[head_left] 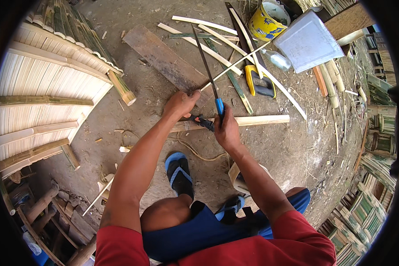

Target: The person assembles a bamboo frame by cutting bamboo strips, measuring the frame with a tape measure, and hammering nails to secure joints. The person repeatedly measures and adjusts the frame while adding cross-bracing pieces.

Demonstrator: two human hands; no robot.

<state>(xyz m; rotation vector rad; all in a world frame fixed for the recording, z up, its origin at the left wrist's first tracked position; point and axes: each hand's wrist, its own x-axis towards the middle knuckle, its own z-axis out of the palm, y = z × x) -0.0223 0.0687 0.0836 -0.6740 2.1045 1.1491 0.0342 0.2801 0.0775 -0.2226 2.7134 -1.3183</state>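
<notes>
My left hand (180, 104) is closed, pinching the near end of a thin pale bamboo strip (235, 64) that slants up to the right. My right hand (227, 129) grips the blue handle of a long dark-bladed knife (205, 60), its blade pointing away from me. The blade crosses the strip just beyond my left fingers; I cannot tell whether they touch. Below the hands lies a black tool with orange parts (201, 121), partly hidden, beside a pale split bamboo piece (264, 120). Past the left hand, a worn wooden board (164, 57) lies on the ground.
Several bamboo strips (208, 52) lie scattered ahead, with a yellow-and-black handsaw (258, 82) among them. A yellow bucket (269, 21), a clear bottle (277, 60) and a whitish panel (309, 42) stand or lie far right. At left is a slatted bamboo panel (44, 80).
</notes>
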